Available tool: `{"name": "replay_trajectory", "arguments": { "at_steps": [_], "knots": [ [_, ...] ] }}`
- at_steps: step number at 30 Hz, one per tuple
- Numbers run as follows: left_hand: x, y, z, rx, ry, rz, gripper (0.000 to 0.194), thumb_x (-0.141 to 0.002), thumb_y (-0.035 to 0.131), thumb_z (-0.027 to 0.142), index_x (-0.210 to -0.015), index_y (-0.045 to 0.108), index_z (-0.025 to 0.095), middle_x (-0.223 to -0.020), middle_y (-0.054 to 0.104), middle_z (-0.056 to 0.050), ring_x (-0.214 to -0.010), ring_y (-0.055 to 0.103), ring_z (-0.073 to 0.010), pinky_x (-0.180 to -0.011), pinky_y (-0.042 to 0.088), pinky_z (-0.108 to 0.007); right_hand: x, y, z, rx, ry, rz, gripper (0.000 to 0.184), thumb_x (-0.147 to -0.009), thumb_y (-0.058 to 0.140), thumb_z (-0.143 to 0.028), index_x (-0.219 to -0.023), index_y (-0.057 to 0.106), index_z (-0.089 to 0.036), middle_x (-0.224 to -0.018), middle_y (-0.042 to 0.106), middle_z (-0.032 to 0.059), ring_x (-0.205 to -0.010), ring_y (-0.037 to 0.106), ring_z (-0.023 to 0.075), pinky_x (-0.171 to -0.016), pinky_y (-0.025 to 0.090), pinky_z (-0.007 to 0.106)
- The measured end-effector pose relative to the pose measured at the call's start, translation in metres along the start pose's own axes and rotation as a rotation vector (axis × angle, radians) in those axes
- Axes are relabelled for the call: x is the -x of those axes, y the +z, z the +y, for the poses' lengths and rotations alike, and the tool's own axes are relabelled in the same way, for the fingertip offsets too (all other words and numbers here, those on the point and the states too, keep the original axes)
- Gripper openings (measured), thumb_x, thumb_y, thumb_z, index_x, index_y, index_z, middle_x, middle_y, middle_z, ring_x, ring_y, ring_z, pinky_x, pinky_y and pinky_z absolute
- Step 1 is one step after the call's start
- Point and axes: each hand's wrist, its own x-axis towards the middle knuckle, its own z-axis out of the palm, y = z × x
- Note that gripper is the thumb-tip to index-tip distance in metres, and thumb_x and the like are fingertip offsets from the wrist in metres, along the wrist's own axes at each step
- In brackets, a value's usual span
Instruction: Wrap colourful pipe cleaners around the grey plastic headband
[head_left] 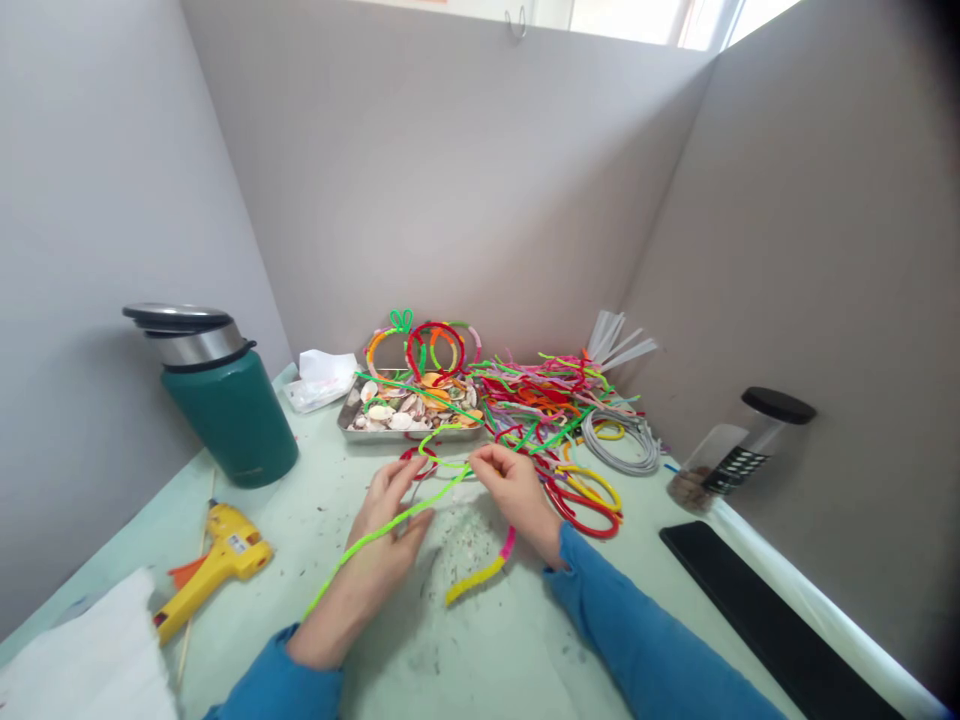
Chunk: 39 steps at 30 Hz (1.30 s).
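Note:
My right hand (pixel 514 485) pinches a lime-green pipe cleaner (pixel 420 507) between thumb and fingertips above the middle of the table. From that pinch one length runs down across my left hand (pixel 386 540) and wrist. Another part bends into a loose curve in front of the fingers. The left hand's fingers are stretched out with the thumb apart, and the strand lies over it rather than in a visible grip. Beneath the right hand hangs or lies a yellow and pink pipe cleaner (pixel 480 578); its upper end is hidden.
Behind the hands stand a metal tray (pixel 409 436) of shells and a heap of coloured pipe cleaners (pixel 536 390). A green bottle (pixel 229 420) and yellow glue gun (pixel 229 550) are left. Right are a grey wire coil (pixel 622 455), a clear jar (pixel 739 450) and a black strip (pixel 757 600).

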Motion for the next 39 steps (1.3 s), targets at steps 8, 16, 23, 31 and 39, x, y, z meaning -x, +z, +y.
{"name": "replay_trajectory", "arguments": {
  "at_steps": [8,16,23,31,39],
  "knots": [
    [0.006,-0.003,0.019,-0.137,0.335,0.105,0.022,-0.081,0.053,0.026,-0.097,0.069,0.024,-0.107,0.056,-0.008,-0.104,0.049,-0.0229,-0.089,0.041,-0.038,-0.001,0.002,0.004,-0.106,0.022,0.239,0.018,-0.077,0.053,-0.032,-0.074,0.058,-0.015,-0.064,0.051,-0.002,-0.059,0.043,0.0101,-0.054,0.034,0.021],
    [0.007,-0.004,0.016,0.159,-0.075,-0.003,0.026,-0.08,0.053,0.034,-0.071,0.068,0.015,-0.058,0.058,-0.001,-0.057,0.052,-0.0134,-0.052,0.04,-0.022,-0.006,-0.005,0.004,-0.541,0.22,0.344,0.021,-0.074,0.059,-0.036,-0.07,0.047,-0.019,-0.05,0.027,-0.0091,-0.042,0.02,0.0055,-0.038,0.015,0.02],
    [0.003,0.0,0.014,0.178,-0.16,0.029,0.032,-0.077,0.057,0.041,-0.095,0.069,0.018,-0.093,0.067,-0.006,-0.075,0.058,-0.017,-0.062,0.044,-0.024,-0.005,-0.003,-0.001,-0.598,0.196,0.305,0.022,-0.073,0.061,-0.034,-0.069,0.046,-0.019,-0.049,0.028,-0.0095,-0.04,0.02,0.0047,-0.038,0.015,0.019],
    [0.001,0.006,0.013,0.688,-0.308,-0.047,0.062,-0.074,0.063,0.038,-0.13,0.042,0.02,-0.13,0.05,-0.011,-0.108,0.052,-0.0219,-0.086,0.044,-0.031,0.003,0.01,-0.007,-0.479,0.161,0.23,0.018,-0.076,0.057,-0.034,-0.073,0.049,-0.018,-0.05,0.032,-0.0086,-0.041,0.024,0.0053,-0.038,0.018,0.019],
    [0.005,0.0,0.018,0.745,-0.237,-0.141,0.024,-0.082,0.054,0.036,-0.09,0.069,0.02,-0.125,0.053,-0.009,-0.117,0.046,-0.026,-0.094,0.039,-0.038,0.008,0.019,-0.003,-0.451,0.162,0.171,0.018,-0.076,0.057,-0.034,-0.074,0.052,-0.017,-0.05,0.034,-0.0084,-0.042,0.026,0.0053,-0.038,0.02,0.018]
  ]
}}
